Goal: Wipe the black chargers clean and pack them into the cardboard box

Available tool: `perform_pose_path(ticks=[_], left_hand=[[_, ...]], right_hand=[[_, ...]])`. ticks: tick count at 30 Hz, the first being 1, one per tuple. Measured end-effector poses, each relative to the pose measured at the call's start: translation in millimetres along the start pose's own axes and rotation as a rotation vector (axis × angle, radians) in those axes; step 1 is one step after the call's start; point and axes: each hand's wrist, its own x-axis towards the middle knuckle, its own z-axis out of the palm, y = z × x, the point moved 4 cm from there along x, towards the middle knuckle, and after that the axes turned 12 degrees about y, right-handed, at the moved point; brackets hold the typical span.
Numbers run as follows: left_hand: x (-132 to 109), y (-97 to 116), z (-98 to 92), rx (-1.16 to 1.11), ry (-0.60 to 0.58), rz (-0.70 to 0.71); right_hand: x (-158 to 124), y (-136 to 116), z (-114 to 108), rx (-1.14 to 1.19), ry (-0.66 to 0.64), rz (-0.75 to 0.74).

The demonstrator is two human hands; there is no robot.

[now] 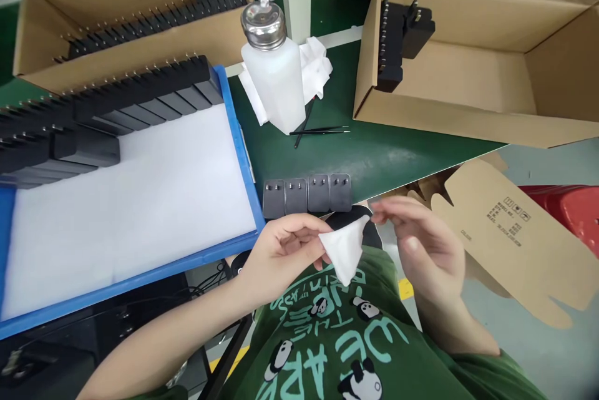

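A small white cloth (345, 249) hangs in front of my shirt, pinched at its left corner by my left hand (292, 247). Just right of the cloth's upper corner, my right hand (423, 244) is raised with its fingers apart and bent; I see nothing held in it. Beyond my hands, several black plug adapters (307, 194) stand in a row at the edge of the green table (397, 153), metal pins showing. Behind them are black tweezers (322, 131) and a white dispenser bottle (275, 78) with its metal lid flipped up.
A blue-rimmed tray (243, 169) on the left holds rows of black adapters. One cardboard box (187, 44) with adapters stands behind it, another box (430, 113) at the right. Crumpled white cloths (317, 66) lie behind the bottle. Flattened cardboard (519, 244) and a red stool (568, 209) are lower right.
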Motion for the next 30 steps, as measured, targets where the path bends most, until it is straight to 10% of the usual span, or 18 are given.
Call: perform_pose_path(ticks=[8, 13, 21, 26, 30], left_hand=[[-8, 1, -3.2, 0.112, -0.098, 0.101], [-16, 4, -6.7, 0.424, -0.072, 0.307], [-15, 2, 1.3, 0.682, -0.042, 0.397], [-37, 16, 2.3, 0.976, 0.184, 1.081], [-47, 7, 12.0, 1.189, 0.045, 1.331]], right_hand=[[-1, 10, 17, 0.037, -0.266, 0.379], [-6, 8, 22, 0.144, -0.344, 0.331], [-13, 15, 28, 0.286, -0.205, 0.510], [-12, 17, 22, 0.256, -0.182, 0.530], [-12, 18, 23, 0.284, -0.176, 0.511]])
